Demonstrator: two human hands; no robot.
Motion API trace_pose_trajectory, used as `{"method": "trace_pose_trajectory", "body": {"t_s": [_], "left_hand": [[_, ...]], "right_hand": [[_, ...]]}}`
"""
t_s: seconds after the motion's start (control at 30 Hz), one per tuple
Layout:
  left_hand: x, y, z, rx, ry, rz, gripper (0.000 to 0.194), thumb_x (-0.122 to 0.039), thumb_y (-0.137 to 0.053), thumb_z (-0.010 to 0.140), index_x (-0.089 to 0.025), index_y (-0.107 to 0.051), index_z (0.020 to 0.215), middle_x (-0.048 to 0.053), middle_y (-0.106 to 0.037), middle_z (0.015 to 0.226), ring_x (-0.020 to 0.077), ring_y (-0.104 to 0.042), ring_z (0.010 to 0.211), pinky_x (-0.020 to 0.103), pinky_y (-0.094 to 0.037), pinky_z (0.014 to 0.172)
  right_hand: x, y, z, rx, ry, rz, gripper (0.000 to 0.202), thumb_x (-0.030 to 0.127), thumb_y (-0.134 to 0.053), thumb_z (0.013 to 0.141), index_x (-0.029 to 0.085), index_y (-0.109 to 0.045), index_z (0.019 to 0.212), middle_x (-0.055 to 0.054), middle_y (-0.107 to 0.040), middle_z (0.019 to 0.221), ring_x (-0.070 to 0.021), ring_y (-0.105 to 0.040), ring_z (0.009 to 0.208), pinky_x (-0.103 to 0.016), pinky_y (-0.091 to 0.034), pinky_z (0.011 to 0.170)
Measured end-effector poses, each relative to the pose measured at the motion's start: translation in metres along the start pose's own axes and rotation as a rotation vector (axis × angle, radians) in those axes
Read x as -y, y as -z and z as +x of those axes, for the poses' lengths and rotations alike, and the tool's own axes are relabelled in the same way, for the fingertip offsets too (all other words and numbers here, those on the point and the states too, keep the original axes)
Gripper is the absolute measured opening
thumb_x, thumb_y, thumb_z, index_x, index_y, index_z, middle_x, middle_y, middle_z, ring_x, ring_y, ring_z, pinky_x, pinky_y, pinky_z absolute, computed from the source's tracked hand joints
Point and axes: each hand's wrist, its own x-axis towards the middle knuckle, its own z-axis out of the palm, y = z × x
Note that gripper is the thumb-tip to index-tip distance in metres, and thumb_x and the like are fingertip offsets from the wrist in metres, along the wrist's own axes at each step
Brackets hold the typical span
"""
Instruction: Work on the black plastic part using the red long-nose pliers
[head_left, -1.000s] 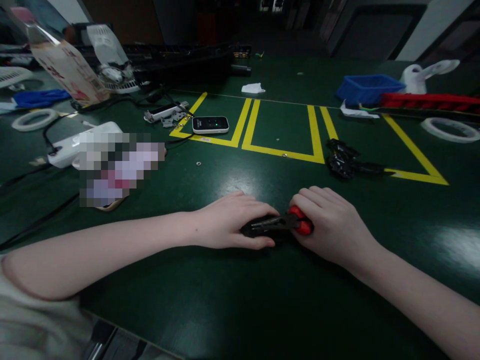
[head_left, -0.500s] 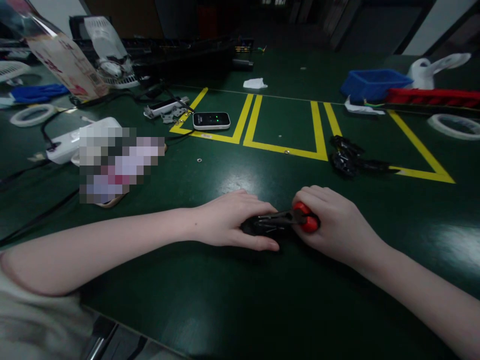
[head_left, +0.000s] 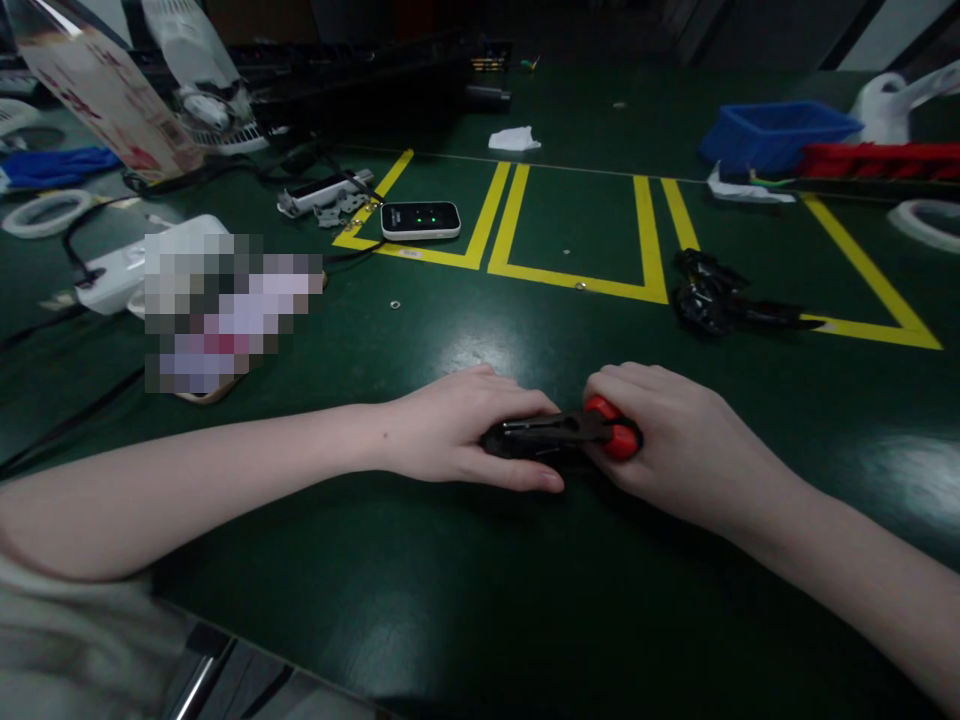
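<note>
My right hand (head_left: 675, 435) is wrapped around red-handled pliers (head_left: 621, 441), with their dark jaws pointing left. The jaws lie against a shiny black item (head_left: 517, 438), which looks like a wrapped bundle; its exact kind cannot be made out. That item sits between the thumb and index finger of my left hand (head_left: 450, 425), its left end hidden under the palm. Both hands are low over the dark green table (head_left: 465, 580), close together near the middle.
A crumpled black plastic piece (head_left: 709, 295) lies by yellow tape lines (head_left: 577, 285). A small black-and-white device (head_left: 420, 221) with green lights, a blurred-out phone (head_left: 232, 325) and a white power strip (head_left: 154, 265) are on the left. A blue bin (head_left: 780, 135) stands at the back right.
The view has tilted down slightly, so the table items appear higher. The plier jaws now show flatter over the black item. Both hands keep their hold.
</note>
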Motion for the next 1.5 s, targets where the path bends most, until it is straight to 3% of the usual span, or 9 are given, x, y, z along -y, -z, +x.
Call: {"method": "trace_pose_trajectory", "body": {"t_s": [0.87, 1.07, 1.27, 1.37, 1.5], "left_hand": [[0.0, -0.002, 0.001, 0.03, -0.004, 0.065, 0.043, -0.048, -0.067, 0.091, -0.016, -0.06, 0.12, 0.003, -0.073, 0.102, 0.0173, -0.065, 0.087, 0.028, -0.036, 0.08], [0.0, -0.001, 0.001, 0.011, 0.033, -0.006, 0.042, -0.047, -0.067, 0.091, -0.017, -0.061, 0.12, 0.004, -0.073, 0.106, 0.0177, -0.066, 0.088, 0.028, -0.038, 0.08], [-0.002, -0.001, 0.001, 0.014, 0.075, -0.016, 0.036, -0.05, -0.065, 0.091, -0.017, -0.065, 0.105, 0.004, -0.073, 0.103, 0.0188, -0.066, 0.089, 0.03, -0.04, 0.079], [-0.001, -0.001, 0.0, 0.005, 0.045, 0.015, 0.038, -0.05, -0.063, 0.093, -0.019, -0.064, 0.116, 0.004, -0.071, 0.104, 0.0197, -0.065, 0.091, 0.031, -0.041, 0.079], [-0.002, -0.002, -0.002, -0.017, 0.015, 0.134, 0.048, -0.051, -0.065, 0.091, -0.019, -0.061, 0.127, 0.01, -0.063, 0.123, 0.0257, -0.059, 0.11, 0.035, -0.042, 0.088]], "right_hand": [[0.006, 0.003, -0.003, 0.005, 0.03, -0.142, 0.013, 0.019, -0.053, 0.072, 0.025, -0.042, 0.067, -0.005, -0.054, 0.065, -0.0213, -0.05, 0.058, -0.035, -0.039, 0.053], [0.005, 0.003, -0.004, -0.022, -0.003, -0.085, 0.011, 0.022, -0.053, 0.076, 0.024, -0.044, 0.07, -0.005, -0.054, 0.069, -0.021, -0.049, 0.062, -0.035, -0.038, 0.055], [-0.003, 0.003, -0.004, -0.043, -0.048, 0.033, 0.009, 0.029, -0.057, 0.079, 0.022, -0.051, 0.076, -0.005, -0.056, 0.073, -0.0215, -0.051, 0.065, -0.036, -0.039, 0.058], [-0.006, 0.003, -0.005, -0.057, -0.086, 0.1, 0.01, 0.029, -0.058, 0.078, 0.022, -0.052, 0.076, -0.005, -0.056, 0.075, -0.022, -0.051, 0.068, -0.036, -0.039, 0.06], [-0.007, 0.005, -0.005, -0.104, -0.161, 0.21, 0.01, 0.03, -0.058, 0.08, 0.022, -0.052, 0.077, -0.004, -0.056, 0.076, -0.0212, -0.053, 0.069, -0.036, -0.04, 0.06]]}}
